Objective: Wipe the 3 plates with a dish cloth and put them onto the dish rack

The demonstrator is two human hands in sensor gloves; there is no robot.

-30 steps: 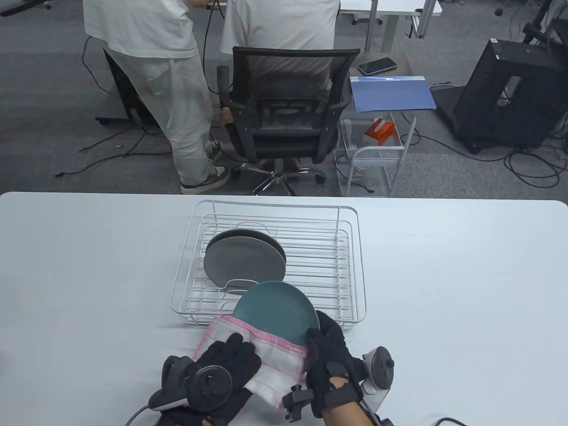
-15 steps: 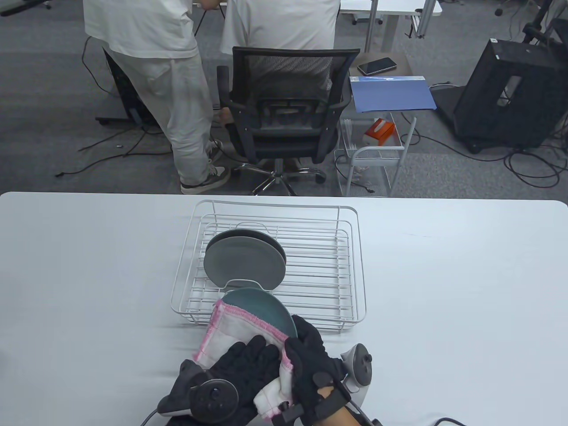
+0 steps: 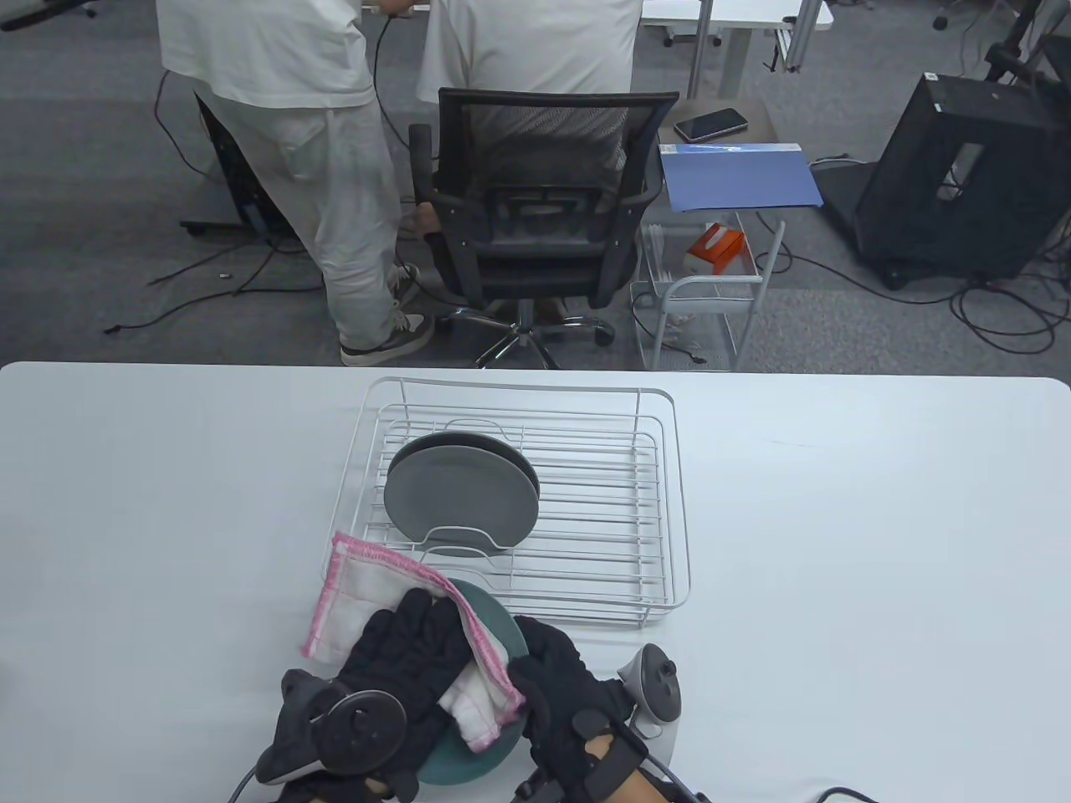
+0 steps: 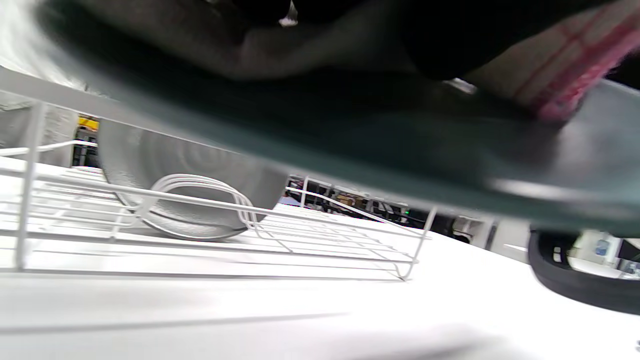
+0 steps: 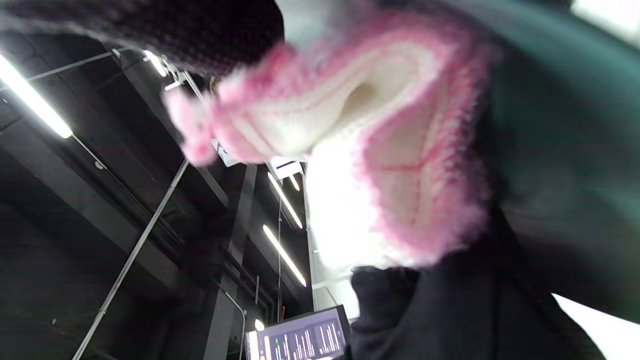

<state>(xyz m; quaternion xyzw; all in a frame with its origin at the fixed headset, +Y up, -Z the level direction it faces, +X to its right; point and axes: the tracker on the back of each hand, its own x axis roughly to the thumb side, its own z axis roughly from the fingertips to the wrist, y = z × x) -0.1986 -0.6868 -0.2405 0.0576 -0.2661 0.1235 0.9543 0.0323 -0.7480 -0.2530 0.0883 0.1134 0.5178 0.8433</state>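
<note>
A teal plate (image 3: 500,627) hangs tilted above the table's front edge, mostly covered. My right hand (image 3: 548,669) grips its right rim. My left hand (image 3: 410,648) lies on a white dish cloth with pink edging (image 3: 360,590) and presses it onto the plate with spread fingers. The cloth's far corner sticks out to the left past the plate. Two grey plates (image 3: 460,498) stand upright in the left half of the white wire dish rack (image 3: 669,502). From the left wrist I see the teal plate's underside (image 4: 350,150), with the rack (image 4: 320,200) and a grey plate (image 4: 185,170) behind. The right wrist view shows bunched cloth (image 5: 400,150) against the plate (image 5: 565,150).
The rack's right half holds nothing. Beyond the table's far edge are a black office chair (image 3: 544,209), two people in white, a wire cart (image 3: 711,293) and a black case (image 3: 962,167). Bare white table (image 3: 878,544) lies on both sides of the rack.
Both hands have drawn the teal plate back towards the front edge and tilted it flatter. The cloth and my left hand have slid left and forward over the plate, hiding most of it.
</note>
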